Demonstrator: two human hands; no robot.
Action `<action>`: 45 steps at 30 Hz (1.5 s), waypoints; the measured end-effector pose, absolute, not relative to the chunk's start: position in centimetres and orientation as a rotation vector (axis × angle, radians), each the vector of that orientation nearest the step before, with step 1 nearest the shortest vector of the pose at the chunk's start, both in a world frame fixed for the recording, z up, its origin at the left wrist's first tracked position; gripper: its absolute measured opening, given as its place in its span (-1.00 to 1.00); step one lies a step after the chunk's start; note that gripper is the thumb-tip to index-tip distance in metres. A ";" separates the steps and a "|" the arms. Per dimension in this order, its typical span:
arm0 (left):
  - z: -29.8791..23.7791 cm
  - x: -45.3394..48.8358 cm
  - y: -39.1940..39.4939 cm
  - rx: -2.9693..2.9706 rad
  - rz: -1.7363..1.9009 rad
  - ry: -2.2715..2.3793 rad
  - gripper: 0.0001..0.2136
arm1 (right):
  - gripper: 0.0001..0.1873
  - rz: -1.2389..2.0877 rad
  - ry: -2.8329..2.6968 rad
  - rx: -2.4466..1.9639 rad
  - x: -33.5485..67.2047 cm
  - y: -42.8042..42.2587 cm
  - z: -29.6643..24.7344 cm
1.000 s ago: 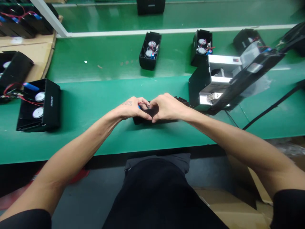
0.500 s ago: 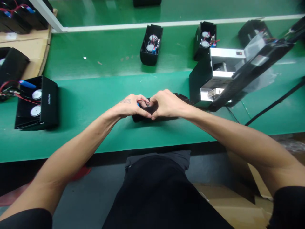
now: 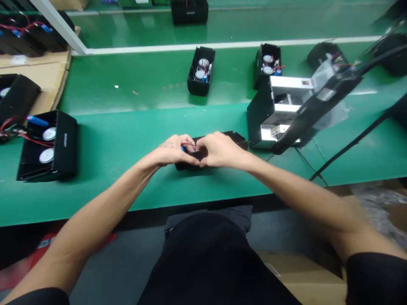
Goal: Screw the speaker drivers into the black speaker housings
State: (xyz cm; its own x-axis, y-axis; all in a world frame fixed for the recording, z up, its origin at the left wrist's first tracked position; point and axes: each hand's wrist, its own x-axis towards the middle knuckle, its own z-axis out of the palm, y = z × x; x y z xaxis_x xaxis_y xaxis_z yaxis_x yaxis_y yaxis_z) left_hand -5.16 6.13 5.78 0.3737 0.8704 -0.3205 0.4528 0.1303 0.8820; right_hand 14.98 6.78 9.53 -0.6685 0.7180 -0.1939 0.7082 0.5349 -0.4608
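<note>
A black speaker housing (image 3: 236, 138) lies on the green bench mat, its long side across in front of me. My left hand (image 3: 171, 151) is closed at its left part, thumb on the near wall and fingers curled inside. My right hand (image 3: 220, 151) grips the same wall from the right, its thumb almost meeting the left one. Between the hands, a red wire (image 3: 188, 144) and a bit of blue show inside the housing. The fingertips inside are mostly hidden, so I cannot tell whether they also pinch a small part.
Left stands an open speaker housing (image 3: 66, 146) with round drivers and wires. Another open housing (image 3: 201, 72) sits farther back. A metal-and-black machine (image 3: 260, 112) stands to the right, with a blurred black arm (image 3: 318, 103) before it. Cardboard (image 3: 60, 76) lies at far left.
The whole view has shifted, so the bench and its objects appear slightly lower. Both hands stay on the housing, the fingers of the right one slightly moved inward.
</note>
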 end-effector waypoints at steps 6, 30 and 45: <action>3.7 -4.6 2.5 2.096 0.558 1.285 -0.73 | -0.68 0.011 -1.668 -1.300 24.0 2.5 9.7; 0.7 -4.3 0.9 2.619 0.673 1.141 -0.90 | -0.64 0.256 -0.992 -0.886 31.9 8.1 11.0; 1.4 0.3 -0.5 2.423 0.864 1.298 -0.82 | -0.67 0.965 -1.154 -0.588 22.7 1.4 12.0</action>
